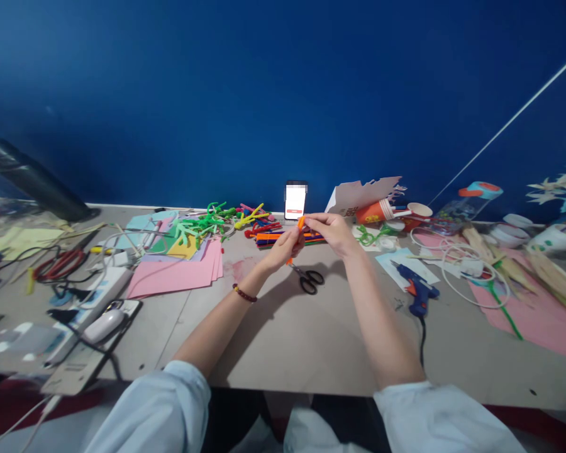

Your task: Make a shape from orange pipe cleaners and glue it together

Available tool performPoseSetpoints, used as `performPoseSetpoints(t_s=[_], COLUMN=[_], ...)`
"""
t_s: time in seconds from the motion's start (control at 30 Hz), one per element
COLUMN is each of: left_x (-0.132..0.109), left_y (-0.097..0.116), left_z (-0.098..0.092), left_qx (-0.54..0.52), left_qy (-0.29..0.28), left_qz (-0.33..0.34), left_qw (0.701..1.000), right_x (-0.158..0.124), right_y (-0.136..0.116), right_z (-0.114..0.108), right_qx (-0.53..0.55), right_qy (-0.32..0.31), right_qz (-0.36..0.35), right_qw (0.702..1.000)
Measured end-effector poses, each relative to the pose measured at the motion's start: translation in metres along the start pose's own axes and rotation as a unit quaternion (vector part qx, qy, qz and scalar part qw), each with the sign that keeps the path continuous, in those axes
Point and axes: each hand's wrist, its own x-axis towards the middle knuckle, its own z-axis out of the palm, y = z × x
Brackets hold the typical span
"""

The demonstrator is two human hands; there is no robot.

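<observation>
Head view. Left hand [287, 246] and right hand [331, 231] raised close together over mid-table, both pinched shut on an orange pipe cleaner [301, 223]. Short end showing above the fingertips, rest mostly hidden by the fingers. Orange bit below the left hand, continuation of the same piece or not: can't tell.

Black-handled scissors [307, 279] flat on the tabletop [273, 333] at 6 o'clock, just below the hands, no contact. Red bead bracelet [244, 293] on the left wrist.

Around the hands: phone [295, 200] upright at 12, screen blurred. Bundle of coloured sticks [268, 238] just behind the hands, 11 to 12. Green pipe cleaners [198, 225] at 10. Pink paper sheets [174, 277] at 9. Orange paper cup [373, 212] at 2. Blue hot glue gun [417, 289] at 3 to 4, lying on its side, black cord running toward the near table edge. White power strip [104, 292] well off at 9.
</observation>
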Motion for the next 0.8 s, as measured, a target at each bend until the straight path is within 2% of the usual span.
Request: performPoseSetpoints(t_s=[0.17, 0.33, 0.43, 0.67, 0.8], left_x=[0.002, 0.0, -0.001, -0.001, -0.004], left_y=[-0.003, -0.005, -0.008, -0.011, -0.006], left_z=[0.001, 0.002, 0.002, 0.001, 0.002], left_qx=[0.07, 0.19, 0.234, 0.268, 0.295], left_qy=[0.047, 0.114, 0.135, 0.161, 0.181], left_qz=[0.068, 0.163, 0.186, 0.201, 0.176], left_qw=[0.994, 0.961, 0.945, 0.928, 0.921], right_x=[-0.005, -0.007, -0.007, -0.001, -0.002], right_y=[-0.008, -0.011, -0.009, 0.002, 0.001], right_z=[0.005, 0.013, 0.016, 0.021, 0.02], right_qx=[-0.09, -0.172, -0.155, -0.055, -0.012], right_qy=[0.022, 0.049, 0.049, 0.054, 0.034], right_qz=[-0.044, -0.084, -0.091, -0.051, -0.04], right_qw=[0.995, 0.98, 0.983, 0.996, 0.999])
